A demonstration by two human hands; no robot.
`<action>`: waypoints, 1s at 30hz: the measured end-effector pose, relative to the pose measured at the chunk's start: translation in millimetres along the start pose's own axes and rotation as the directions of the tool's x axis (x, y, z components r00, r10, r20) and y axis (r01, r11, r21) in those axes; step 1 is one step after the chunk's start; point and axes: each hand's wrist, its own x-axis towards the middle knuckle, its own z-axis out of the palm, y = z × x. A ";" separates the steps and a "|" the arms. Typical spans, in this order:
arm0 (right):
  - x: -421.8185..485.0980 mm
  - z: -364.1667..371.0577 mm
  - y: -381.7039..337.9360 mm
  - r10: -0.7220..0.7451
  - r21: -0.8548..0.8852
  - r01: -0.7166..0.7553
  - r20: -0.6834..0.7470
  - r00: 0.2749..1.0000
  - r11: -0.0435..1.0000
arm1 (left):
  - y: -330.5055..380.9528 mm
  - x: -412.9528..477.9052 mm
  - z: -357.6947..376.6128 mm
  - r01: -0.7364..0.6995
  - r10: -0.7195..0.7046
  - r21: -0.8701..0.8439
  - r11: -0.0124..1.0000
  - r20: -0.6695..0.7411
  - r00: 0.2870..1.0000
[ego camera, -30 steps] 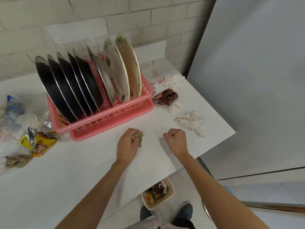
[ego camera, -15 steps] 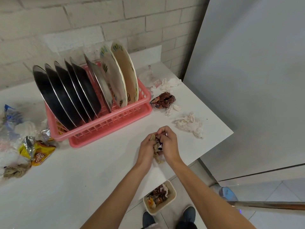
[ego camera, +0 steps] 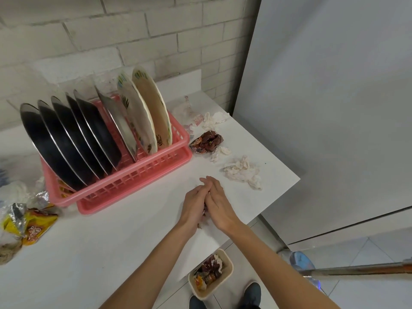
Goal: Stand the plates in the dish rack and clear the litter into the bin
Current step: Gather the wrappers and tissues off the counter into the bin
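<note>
Several dark metal plates [ego camera: 66, 143] and patterned plates [ego camera: 142, 117] stand upright in the pink dish rack [ego camera: 133, 181]. In front of the rack, near the table's right front edge, my left hand [ego camera: 192, 207] and my right hand [ego camera: 219, 205] meet palm to palm. They press a small wad of litter [ego camera: 203, 214] between them, mostly hidden. The beige bin [ego camera: 228, 276] sits on the floor below the table edge, with wrappers inside.
A brown wrapper [ego camera: 207, 141], crumpled tissue [ego camera: 242, 171] and more tissue [ego camera: 216, 118] lie right of the rack. A yellow foil wrapper [ego camera: 29, 221] and other litter sit at the far left. A grey panel [ego camera: 334, 108] stands close on the right. My shoes flank the bin.
My two hands were apart, each closed round a scrap; they came together and now press the scraps between flat palms. The view shifted slightly.
</note>
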 end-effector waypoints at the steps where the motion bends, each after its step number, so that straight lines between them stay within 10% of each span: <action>1: 0.4 -2.5 2.1 0.017 0.072 -0.020 0.041 0.999 0.997 | 2.1 0.2 4.2 -0.018 0.018 0.018 1.000 -0.036 0.999; 8: 5.1 -51.4 21.5 -0.109 -0.033 0.106 -0.131 0.985 0.994 | 8.3 22.2 -14.3 -0.178 0.198 0.142 0.974 -0.150 0.969; 15: 31.0 -97.0 73.3 -0.095 -0.482 -0.024 -0.222 0.970 0.876 | -10.0 57.0 -19.0 -0.323 0.497 0.683 0.655 -0.068 0.865; 30: 44.5 -82.0 113.9 -0.085 -0.379 -0.036 -0.299 0.950 0.925 | -17.8 68.4 -20.6 -0.343 0.540 0.607 0.717 -0.171 0.824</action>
